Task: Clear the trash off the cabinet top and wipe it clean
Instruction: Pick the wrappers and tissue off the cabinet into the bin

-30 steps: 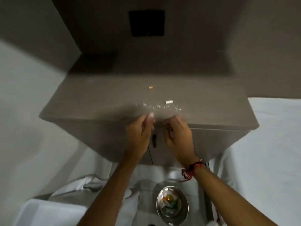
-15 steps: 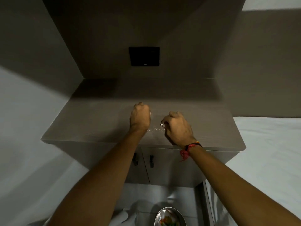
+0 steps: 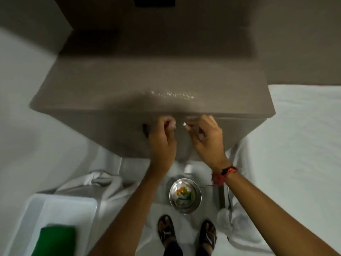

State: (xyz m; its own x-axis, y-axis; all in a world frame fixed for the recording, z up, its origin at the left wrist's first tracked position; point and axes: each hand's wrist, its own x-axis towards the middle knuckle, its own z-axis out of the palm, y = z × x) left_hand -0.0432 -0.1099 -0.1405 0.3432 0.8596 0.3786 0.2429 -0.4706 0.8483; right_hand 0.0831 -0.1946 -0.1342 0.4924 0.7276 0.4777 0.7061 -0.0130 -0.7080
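Currently, both hands are held in front of the cabinet's front face, just below the front edge of the cabinet top. The right hand has its thumb and forefinger pressed together on a small white scrap, which protrudes from the fingertips toward the left hand. A red and black band sits on the right wrist. The left hand is closed, fingers curled against the thumb; whether it holds anything cannot be determined, since the fingertips are blurred. The two hands are near each other but apart, with the white scrap between them.

On the cabinet top, a patch of small shiny specks lies near the front edge, directly above the hands. The remaining surface is in partial shadow.

Below the hands, a round metal bin stands on the floor, open at the top, with colored scraps visible inside. The person's two sandalled feet are just beside it on the near side. To the lower left, a white plastic tub contains a green cloth. Crumpled white fabric lies between the tub and the cabinet base.
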